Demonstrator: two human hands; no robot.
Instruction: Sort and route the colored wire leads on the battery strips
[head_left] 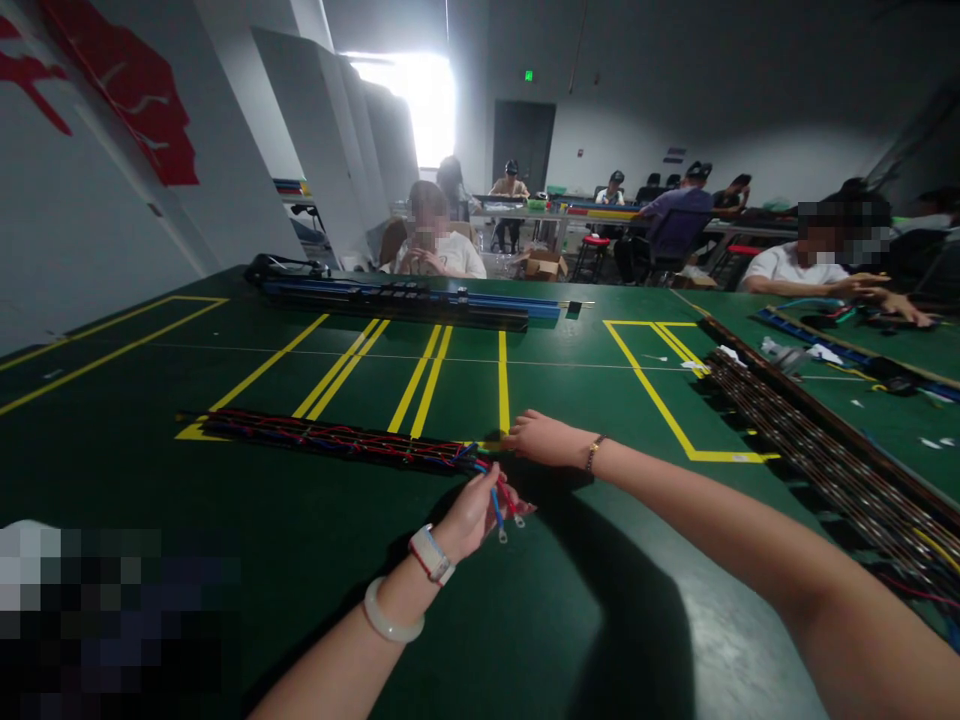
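Note:
A long dark strip (337, 442) with red and blue wires running along it lies across the green table. At its right end, my left hand (471, 508) is closed around the red and blue cables (496, 505), whose metal ring terminals (503, 535) stick out below the fingers. My right hand (546, 438) is just above and to the right of the left, beside the strip's end. Its fingers are curled inward, and whatever they pinch is hidden. A watch and a pale bangle are on my left wrist; a thin bracelet is on the right.
Blue and black rails (405, 300) lie along the table's far edge. To the right is a pile of long dark strips (817, 450). Yellow tape (504, 380) marks the green table (555, 640). One person sits across the table, another at the far right, with more people behind.

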